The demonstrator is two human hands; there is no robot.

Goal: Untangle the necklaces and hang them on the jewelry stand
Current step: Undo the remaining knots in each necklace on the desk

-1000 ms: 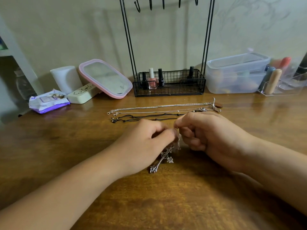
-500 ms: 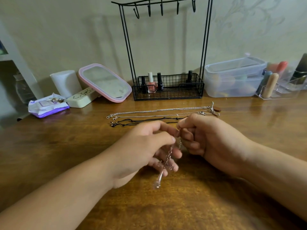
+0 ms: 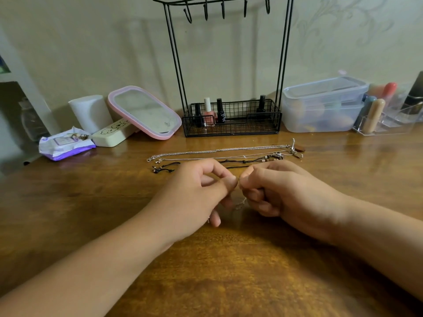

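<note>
Since the earlier frames the silver chain with its pendant has been lifted off the desk and mostly vanished between the hands; before, the cross pendant dangled below the left fingers, now only a short blurred bit shows. View also tilted up, so the stand's hooks show.

Left hand and right hand meet thumb to thumb mid-desk. Each pinches the chain's top end between thumb and forefinger, other fingers curled under, probably to work a knot or clasp up close. Whether it is a clasp or a tangle I cannot tell, too small.

Other necklaces lie in straight rows just beyond the hands, toward the back edge: silver chains farthest, black cords nearest, touching nothing else. Laid out parallel, likely so they don't re-tangle.

Jewelry stand sits at the back edge against the wall, hooks bare, nail polish bottles in its basket. Nothing hung yet, so the task looks early.

Left of it a pink mirror and a tissue pack; right, a plastic box
</note>
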